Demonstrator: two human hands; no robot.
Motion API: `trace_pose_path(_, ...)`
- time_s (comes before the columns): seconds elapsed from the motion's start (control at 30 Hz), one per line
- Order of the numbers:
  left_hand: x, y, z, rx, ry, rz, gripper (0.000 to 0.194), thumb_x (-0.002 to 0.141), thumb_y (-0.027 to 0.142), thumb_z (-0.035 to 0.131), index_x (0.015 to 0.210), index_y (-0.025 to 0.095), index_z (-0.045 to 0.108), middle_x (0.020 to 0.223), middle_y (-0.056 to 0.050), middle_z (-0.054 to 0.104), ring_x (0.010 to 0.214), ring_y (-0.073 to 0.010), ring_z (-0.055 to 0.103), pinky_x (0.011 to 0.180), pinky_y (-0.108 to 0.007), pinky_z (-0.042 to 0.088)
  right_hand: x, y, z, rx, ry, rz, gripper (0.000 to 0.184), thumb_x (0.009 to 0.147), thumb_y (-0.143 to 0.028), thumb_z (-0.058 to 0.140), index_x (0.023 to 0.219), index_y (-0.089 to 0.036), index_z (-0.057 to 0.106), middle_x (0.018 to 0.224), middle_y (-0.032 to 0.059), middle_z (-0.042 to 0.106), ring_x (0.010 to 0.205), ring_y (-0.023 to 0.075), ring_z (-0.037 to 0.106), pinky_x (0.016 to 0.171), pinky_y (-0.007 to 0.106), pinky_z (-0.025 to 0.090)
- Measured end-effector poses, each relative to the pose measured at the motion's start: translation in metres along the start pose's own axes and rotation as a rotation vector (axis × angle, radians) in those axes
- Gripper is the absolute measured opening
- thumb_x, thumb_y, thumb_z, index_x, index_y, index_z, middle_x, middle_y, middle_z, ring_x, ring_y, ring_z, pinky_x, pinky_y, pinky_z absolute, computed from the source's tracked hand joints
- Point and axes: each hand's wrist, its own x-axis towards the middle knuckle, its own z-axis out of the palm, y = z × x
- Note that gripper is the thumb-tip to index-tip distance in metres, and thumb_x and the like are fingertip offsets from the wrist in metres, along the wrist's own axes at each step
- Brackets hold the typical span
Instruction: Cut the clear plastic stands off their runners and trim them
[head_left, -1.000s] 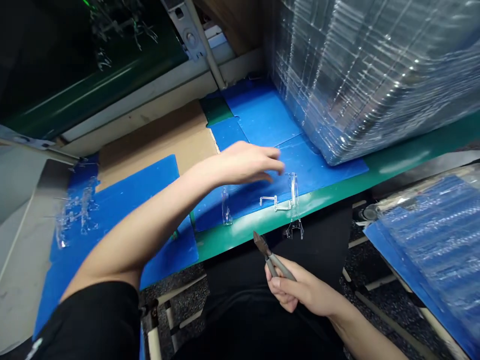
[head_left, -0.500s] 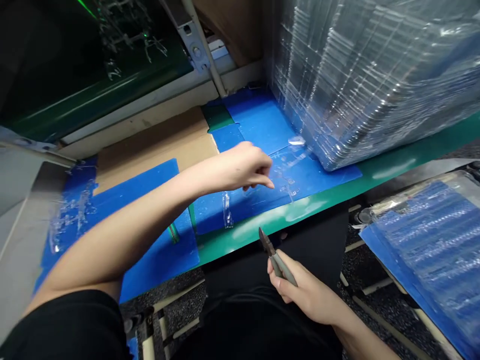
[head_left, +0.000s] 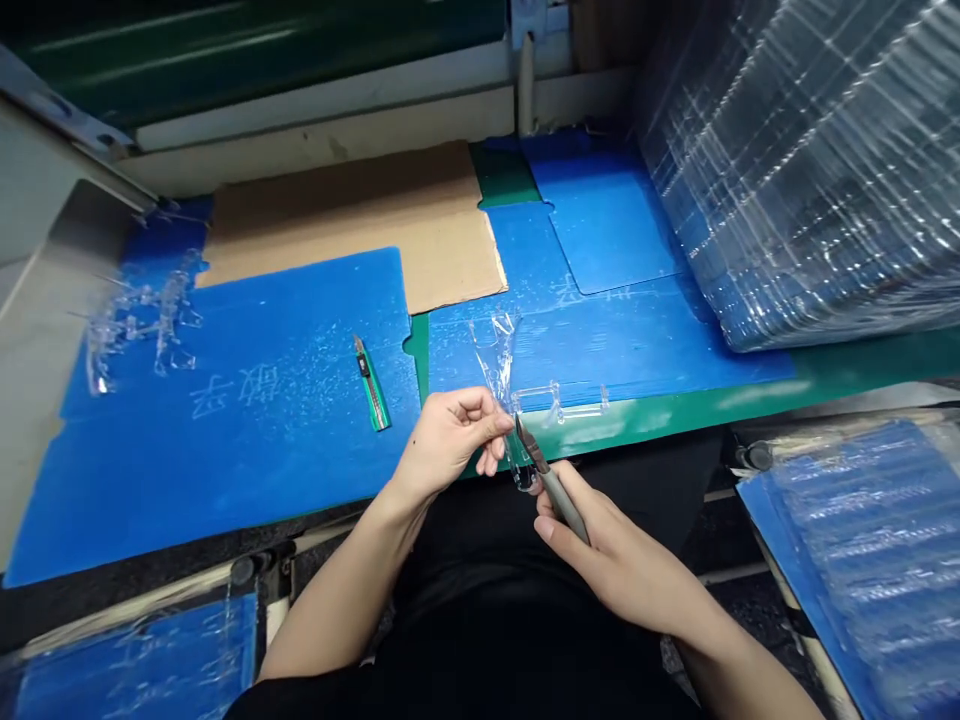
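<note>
My left hand [head_left: 450,440] pinches a clear moulded plastic part [head_left: 501,360] with thin side arms, holding it over the green table edge [head_left: 750,400]. My right hand [head_left: 600,555] grips grey side cutters [head_left: 551,480]. Their dark tip touches the plastic part just below my left fingers. Both hands are above my black-clad lap.
Blue mats [head_left: 225,400] and a sheet of brown cardboard [head_left: 352,215] cover the bench. A green utility knife [head_left: 371,380] lies on the left mat. Clear plastic pieces [head_left: 135,315] are piled far left. Stacked clear trays [head_left: 810,160] stand at right, more trays [head_left: 870,540] lower right.
My left hand has picked the clear part off the mat and pulled it back to the table edge. The cutters have risen to meet it. My view has shifted left.
</note>
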Motion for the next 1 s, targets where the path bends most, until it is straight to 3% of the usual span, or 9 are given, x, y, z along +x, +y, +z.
trace_pose_path(0.27, -0.0069, -0.002, -0.0073, -0.056, -0.006, -0.003, 0.047, 0.081, 0.047, 0.095, 0.068, 0.016, 0.062, 0.056, -0.001, 0.07, 0.038, -0.0114, 0.06, 0.037, -0.019, 0.046, 0.0004, -0.002, 0.0083, -0.015, -0.003, 0.064, 0.024, 0.114, -0.052, 0.048, 0.114, -0.028, 0.048, 0.112, 0.002, 0.063, 0.104, 0.0245, 0.059, 0.097, 0.045, 0.048)
trace_pose_path(0.67, -0.0089, -0.0013, -0.0047, -0.038, -0.037, -0.018, 0.047, 0.083, 0.049, 0.094, 0.068, 0.017, 0.063, 0.056, -0.002, 0.07, 0.037, -0.0117, 0.06, 0.038, -0.02, 0.047, 0.0022, -0.0011, 0.0087, -0.036, 0.005, 0.046, 0.022, 0.115, -0.049, 0.047, 0.111, -0.028, 0.047, 0.108, 0.0011, 0.061, 0.1, 0.0234, 0.058, 0.094, 0.043, 0.048)
trace_pose_path(1.0, -0.0074, -0.0032, -0.003, -0.095, -0.06, -0.01, 0.039, 0.087, 0.038, 0.092, 0.07, 0.017, 0.064, 0.056, -0.001, 0.071, 0.038, -0.01, 0.06, 0.039, -0.017, 0.046, 0.0007, 0.0011, 0.006, -0.017, 0.0, 0.048, 0.021, 0.114, -0.049, 0.048, 0.111, -0.028, 0.047, 0.109, 0.0016, 0.061, 0.1, 0.0239, 0.058, 0.094, 0.045, 0.049)
